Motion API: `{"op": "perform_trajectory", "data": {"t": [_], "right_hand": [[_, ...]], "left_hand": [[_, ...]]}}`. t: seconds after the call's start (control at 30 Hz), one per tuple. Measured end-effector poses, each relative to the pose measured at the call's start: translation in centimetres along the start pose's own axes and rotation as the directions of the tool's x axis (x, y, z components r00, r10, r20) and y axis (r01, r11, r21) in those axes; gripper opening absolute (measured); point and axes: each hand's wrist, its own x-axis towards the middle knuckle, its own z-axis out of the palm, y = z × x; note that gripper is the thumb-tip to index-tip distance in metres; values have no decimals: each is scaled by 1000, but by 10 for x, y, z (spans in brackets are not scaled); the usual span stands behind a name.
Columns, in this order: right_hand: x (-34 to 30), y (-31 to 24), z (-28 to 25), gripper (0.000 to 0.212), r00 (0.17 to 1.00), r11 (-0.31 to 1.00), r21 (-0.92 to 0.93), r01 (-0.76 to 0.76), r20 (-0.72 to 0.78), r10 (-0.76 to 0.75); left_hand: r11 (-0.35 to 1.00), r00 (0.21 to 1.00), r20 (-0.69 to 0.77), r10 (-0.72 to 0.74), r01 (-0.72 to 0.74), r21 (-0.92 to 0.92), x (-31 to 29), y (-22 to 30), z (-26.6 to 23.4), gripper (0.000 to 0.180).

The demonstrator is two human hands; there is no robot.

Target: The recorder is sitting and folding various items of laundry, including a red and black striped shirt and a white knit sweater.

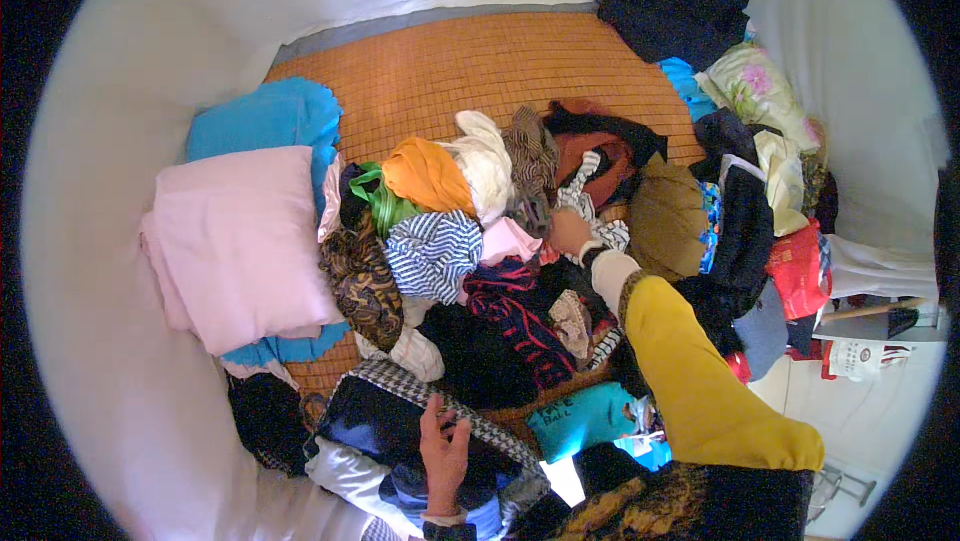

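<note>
My right hand reaches far into a heap of clothes, beside a black-and-white striped cloth and a pink cloth. Its fingertips are lost among the fabrics, so any grip is unclear. A yellow sleeve with a pale cuff covers that arm. Low in the view, my left hand hovers with its fingers apart and holds nothing. Beneath it is a houndstooth-edged storage box with dark blue and light clothes inside. Around the right hand lie an orange cloth, a blue-striped garment and a brown garment.
The heap lies on an orange-brown woven mat. A folded pink blanket rests on blue bedding at left. More clothes pile up on the right, with a black garment at the back. A teal pouch lies near the box.
</note>
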Motion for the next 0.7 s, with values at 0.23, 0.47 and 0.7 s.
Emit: {"op": "perform_trajectory", "data": {"t": [0.23,0.47,0.7], "right_hand": [[-87,22,14,38,912,955,57,290,287,-294],[-208,-13,-25,36,607,873,228,432,642,-468],[-287,-28,15,37,268,811,87,579,918,-291]], "left_hand": [[997,999,50,0,-3,76,-7,25,18,61],[996,998,47,28,-32,85,-10,22,23,59],[986,993,75,93,-103,133,-16,11,20,55]]}}
